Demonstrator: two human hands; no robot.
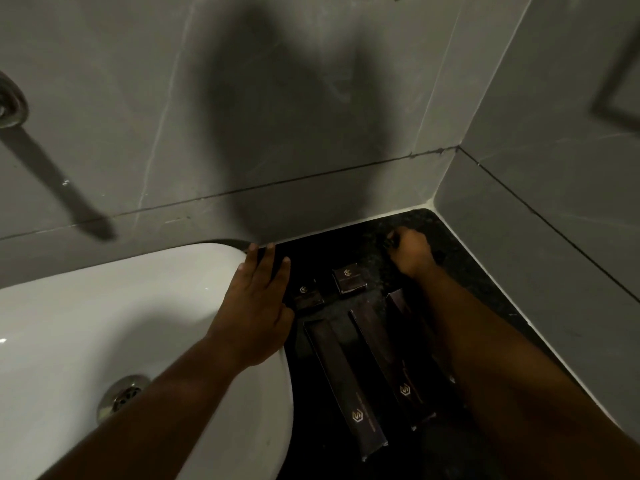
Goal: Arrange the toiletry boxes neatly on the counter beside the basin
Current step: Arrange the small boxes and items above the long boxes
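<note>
Toiletry boxes, all dark with a small pale logo, are seen lying on the black speckled surface [460,237] wedged between the white basin [138,306] and the grey tiled corner of the wall [519,150]. Two small square boxes are placed toward the back: the left small box [308,296] lies just beside the basin rim, and the right small box [349,280] sits a little apart from it, turned slightly askew. In front of them three long boxes are laid roughly side by side, running toward the camera: the left long box [343,379], the middle long box [388,362], and a third long box [401,303] that is largely hidden under the right forearm. The left hand [256,303] is spread flat with the fingers apart, resting over the basin's edge and the strip of surface beside it, the thumb side close to the left small box; nothing is held in it. The right hand [410,252] is curled at the far corner of the surface, knuckles up, with the fingers closed around something small and dark that cannot be made out. The basin's metal drain [124,393] is visible at the lower left, partly crossed by the left forearm. A metal wall fitting [10,102] is seen at the left edge, and a broad shadow is cast on the wall tiles above the surface. The scene is dimly lit, so the box edges are hard to separate from the dark surface.
</note>
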